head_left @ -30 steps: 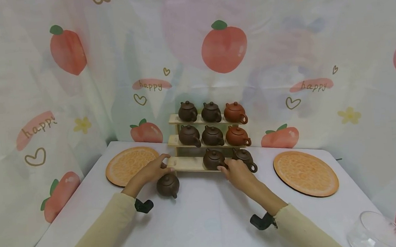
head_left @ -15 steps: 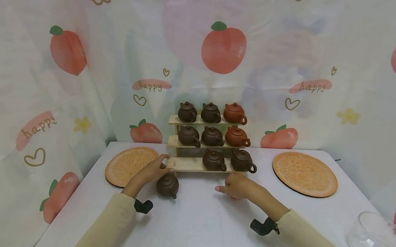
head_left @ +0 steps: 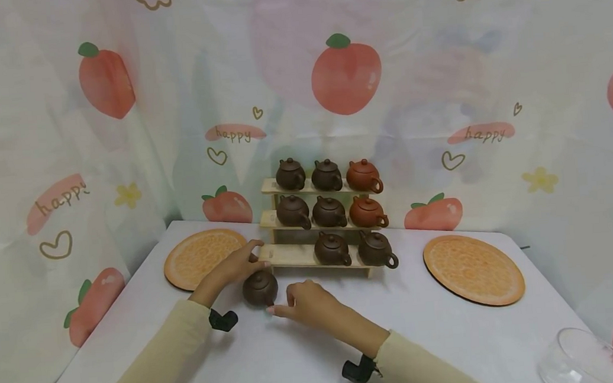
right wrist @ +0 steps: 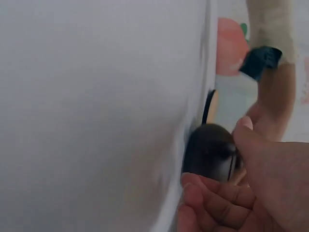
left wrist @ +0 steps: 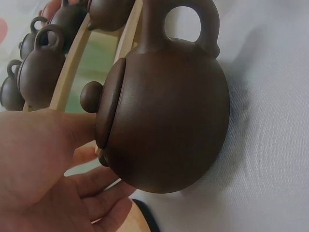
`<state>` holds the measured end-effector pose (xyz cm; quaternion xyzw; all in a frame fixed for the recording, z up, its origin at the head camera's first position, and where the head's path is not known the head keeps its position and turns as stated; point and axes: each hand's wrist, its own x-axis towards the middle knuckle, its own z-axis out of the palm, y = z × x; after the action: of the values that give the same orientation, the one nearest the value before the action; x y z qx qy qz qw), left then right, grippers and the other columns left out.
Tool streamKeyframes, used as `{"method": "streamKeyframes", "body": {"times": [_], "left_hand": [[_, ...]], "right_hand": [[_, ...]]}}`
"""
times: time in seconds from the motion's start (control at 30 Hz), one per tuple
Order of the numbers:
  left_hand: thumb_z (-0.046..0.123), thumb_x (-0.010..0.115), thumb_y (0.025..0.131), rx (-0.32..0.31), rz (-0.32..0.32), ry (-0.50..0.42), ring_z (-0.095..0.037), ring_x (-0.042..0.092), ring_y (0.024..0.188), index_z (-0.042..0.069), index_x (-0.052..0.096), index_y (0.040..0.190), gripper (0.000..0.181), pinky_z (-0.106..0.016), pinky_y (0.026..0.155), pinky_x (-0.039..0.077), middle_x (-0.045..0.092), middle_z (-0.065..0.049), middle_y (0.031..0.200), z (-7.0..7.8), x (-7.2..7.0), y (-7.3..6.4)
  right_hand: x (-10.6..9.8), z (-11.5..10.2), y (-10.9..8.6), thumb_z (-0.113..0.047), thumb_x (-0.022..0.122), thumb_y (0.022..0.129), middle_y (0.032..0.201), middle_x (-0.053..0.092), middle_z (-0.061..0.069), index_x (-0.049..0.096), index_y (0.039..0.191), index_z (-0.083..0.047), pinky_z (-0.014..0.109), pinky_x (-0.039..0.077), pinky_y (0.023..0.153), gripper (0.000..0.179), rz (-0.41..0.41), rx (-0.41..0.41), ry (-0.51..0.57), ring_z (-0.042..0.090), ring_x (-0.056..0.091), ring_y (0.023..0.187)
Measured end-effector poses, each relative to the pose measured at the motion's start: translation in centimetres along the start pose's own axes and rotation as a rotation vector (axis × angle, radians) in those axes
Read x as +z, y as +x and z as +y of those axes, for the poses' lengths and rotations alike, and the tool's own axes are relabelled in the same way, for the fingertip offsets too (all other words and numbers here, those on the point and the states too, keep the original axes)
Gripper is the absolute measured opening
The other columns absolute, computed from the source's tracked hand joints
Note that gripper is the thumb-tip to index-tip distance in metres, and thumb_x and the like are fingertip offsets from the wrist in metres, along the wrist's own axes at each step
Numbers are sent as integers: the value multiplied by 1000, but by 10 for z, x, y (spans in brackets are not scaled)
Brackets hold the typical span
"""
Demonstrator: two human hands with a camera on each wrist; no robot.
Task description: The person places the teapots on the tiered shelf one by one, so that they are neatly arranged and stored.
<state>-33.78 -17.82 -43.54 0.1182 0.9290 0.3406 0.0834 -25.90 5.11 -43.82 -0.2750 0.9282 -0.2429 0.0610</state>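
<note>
A dark brown teapot (head_left: 260, 288) stands upright on the white table at the rack's front left, its handle toward the near side; it fills the left wrist view (left wrist: 169, 121). My left hand (head_left: 237, 264) pinches the left end of the wooden rack's lowest shelf (head_left: 295, 254), thumb in front, forefinger behind. My right hand (head_left: 314, 302) is at the teapot's right, thumb and bent fingers spread apart, thumb tip near the handle; contact cannot be told. Two brown teapots (head_left: 332, 248) occupy the lowest shelf's middle and right. Its left part is bare.
Brown teapots (head_left: 293, 210) and reddish ones (head_left: 368, 211) fill the two upper shelves. Round orange-patterned mats lie left (head_left: 204, 258) and right (head_left: 474, 270) of the rack. A clear glass bowl (head_left: 582, 359) stands at the near right corner. Fruit-printed cloth (head_left: 413, 119) hangs behind.
My right hand has let go of the teapot at the middle of the lowest shelf, drawn back, then moved left to the teapot on the table. My left hand has stayed put.
</note>
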Motion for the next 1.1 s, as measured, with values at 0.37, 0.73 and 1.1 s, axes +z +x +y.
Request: {"method": "streamKeyframes", "body": {"times": [0.37, 0.73, 1.1], "left_hand": [[33, 67, 106, 25, -18, -9, -44, 63, 127, 5, 41, 156, 63, -57, 104, 50, 67, -30, 132, -4, -2, 1], [33, 67, 106, 28, -22, -26, -43, 64, 126, 6, 41, 155, 62, -57, 103, 50, 68, -28, 131, -4, -3, 0], [33, 67, 106, 20, -23, -19, -42, 66, 122, 5, 41, 155, 62, -57, 102, 50, 68, -29, 130, -5, -1, 1]], "right_hand": [[17, -17, 16, -36, 71, 103, 61, 50, -5, 61, 73, -12, 25, 39, 53, 39, 14, -37, -55, 8, 46, 54], [18, -17, 20, -29, 71, 103, 80, 71, 10, 70, 96, -1, 32, 48, 58, 29, 48, -17, -117, 18, 67, 68], [15, -8, -4, -25, 69, 104, 85, 72, 18, 67, 105, 0, 37, 55, 62, 25, 77, -34, -166, 31, 75, 80]]}}
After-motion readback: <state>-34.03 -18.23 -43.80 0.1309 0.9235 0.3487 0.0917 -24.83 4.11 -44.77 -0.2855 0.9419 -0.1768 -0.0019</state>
